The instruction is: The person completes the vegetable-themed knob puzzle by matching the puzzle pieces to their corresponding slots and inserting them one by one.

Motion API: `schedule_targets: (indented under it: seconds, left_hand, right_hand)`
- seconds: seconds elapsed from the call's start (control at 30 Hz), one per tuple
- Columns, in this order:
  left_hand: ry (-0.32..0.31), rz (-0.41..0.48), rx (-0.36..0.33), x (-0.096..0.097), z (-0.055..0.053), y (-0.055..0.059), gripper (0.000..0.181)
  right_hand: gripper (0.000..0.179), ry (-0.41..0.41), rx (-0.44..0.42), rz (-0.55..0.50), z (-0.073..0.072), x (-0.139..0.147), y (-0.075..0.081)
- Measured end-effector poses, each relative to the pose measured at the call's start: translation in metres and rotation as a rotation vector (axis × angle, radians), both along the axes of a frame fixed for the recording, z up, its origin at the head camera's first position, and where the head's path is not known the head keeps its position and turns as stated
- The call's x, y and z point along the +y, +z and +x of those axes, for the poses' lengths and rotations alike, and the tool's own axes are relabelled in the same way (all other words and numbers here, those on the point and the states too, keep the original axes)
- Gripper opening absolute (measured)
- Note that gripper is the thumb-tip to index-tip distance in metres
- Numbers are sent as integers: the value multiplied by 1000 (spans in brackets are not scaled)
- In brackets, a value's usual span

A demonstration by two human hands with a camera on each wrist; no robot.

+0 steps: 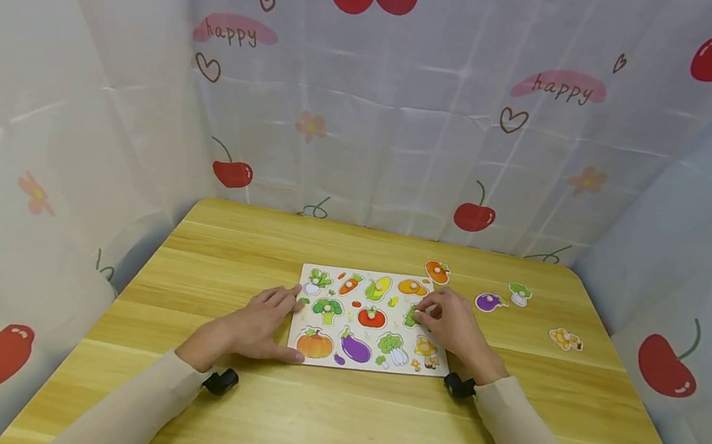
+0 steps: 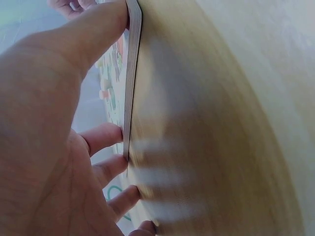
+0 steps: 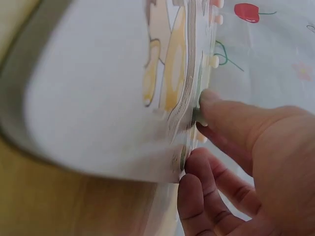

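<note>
A white vegetable peg puzzle board (image 1: 342, 333) lies flat on the wooden table. My left hand (image 1: 264, 320) rests at its left side, fingers spread, thumb at the near corner and fingertips along the edge. In the left wrist view the thumb (image 2: 98, 37) lies against the board's edge (image 2: 131, 78). With thumb and forefinger, my right hand (image 1: 453, 324) pinches a green vegetable puzzle piece (image 1: 411, 316) at the board's right side. In the right wrist view the other fingers of this hand (image 3: 280, 157) bend by the board's edge. The fingertips partly hide the green piece.
Loose pieces lie right of the board: a pumpkin (image 1: 437, 272), an eggplant (image 1: 489, 302), a leafy cabbage (image 1: 520, 294) and a yellow mushroom (image 1: 564, 339). In the board sit a broccoli (image 1: 327, 310) and a tomato (image 1: 371, 318). A cherry-print curtain (image 1: 390, 159) surrounds the table.
</note>
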State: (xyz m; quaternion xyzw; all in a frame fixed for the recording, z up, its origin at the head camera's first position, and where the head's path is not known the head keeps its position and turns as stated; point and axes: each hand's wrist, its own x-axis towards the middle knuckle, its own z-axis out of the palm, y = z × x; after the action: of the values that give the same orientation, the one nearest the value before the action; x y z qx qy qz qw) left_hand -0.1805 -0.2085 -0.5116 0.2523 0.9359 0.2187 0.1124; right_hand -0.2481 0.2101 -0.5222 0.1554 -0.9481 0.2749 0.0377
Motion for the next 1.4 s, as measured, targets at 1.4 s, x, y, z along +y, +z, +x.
schedule_targets:
  seconds: [1.4]
  left_hand:
    - [-2,9,-7,-1,2,0,98]
  right_hand:
    - [43,-54,-15,-130,-84,43,7]
